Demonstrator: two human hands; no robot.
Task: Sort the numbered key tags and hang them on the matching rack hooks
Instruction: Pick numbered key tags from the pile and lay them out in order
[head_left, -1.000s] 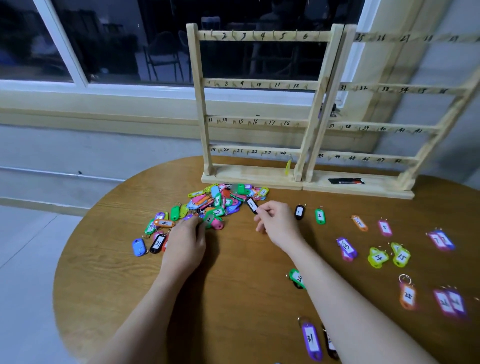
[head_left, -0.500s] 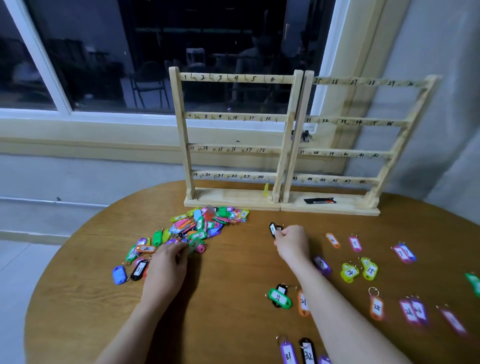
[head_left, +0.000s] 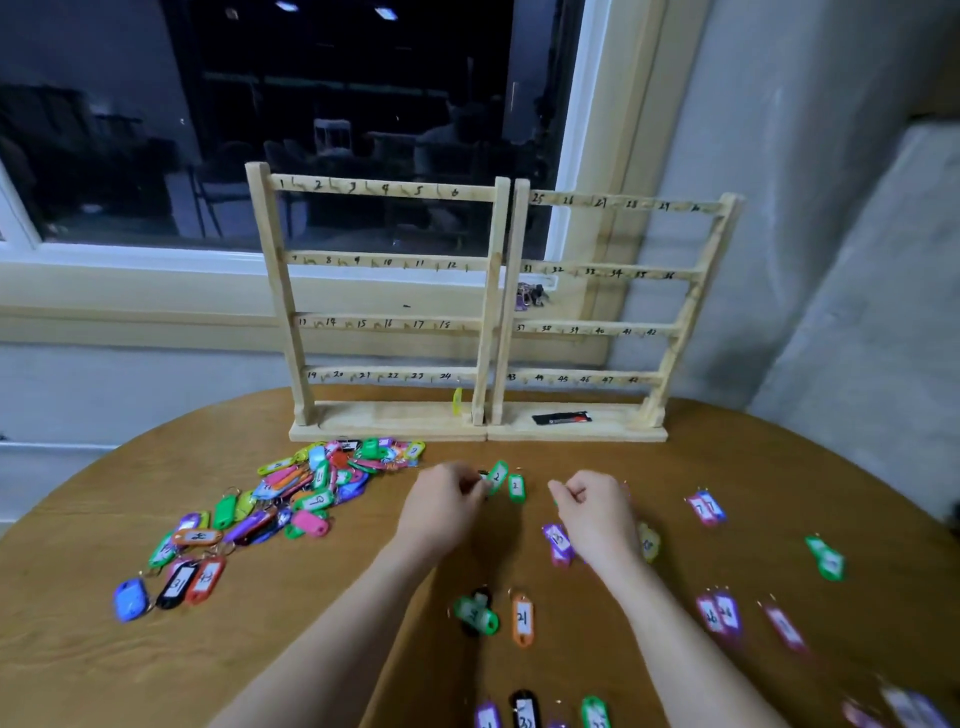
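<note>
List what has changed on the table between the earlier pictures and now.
The left hand left the pile of tags and came to the middle, now pinching a green tag beside another green tag. The right hand no longer holds the black tag and drew back to the right, fingers curled. The rack stayed put, and the yellow tag still hangs on it.

Bare table (head_left: 311, 649) lies open between the tag pile (head_left: 311, 488) at left and the paired tags (head_left: 717, 613) scattered at right. A narrow bare strip runs along the rack (head_left: 488, 312) base, partly closed by the pile's far edge. Two green tags (head_left: 506, 480) lie between the hands, ahead of the orange tag (head_left: 522, 618).
</note>
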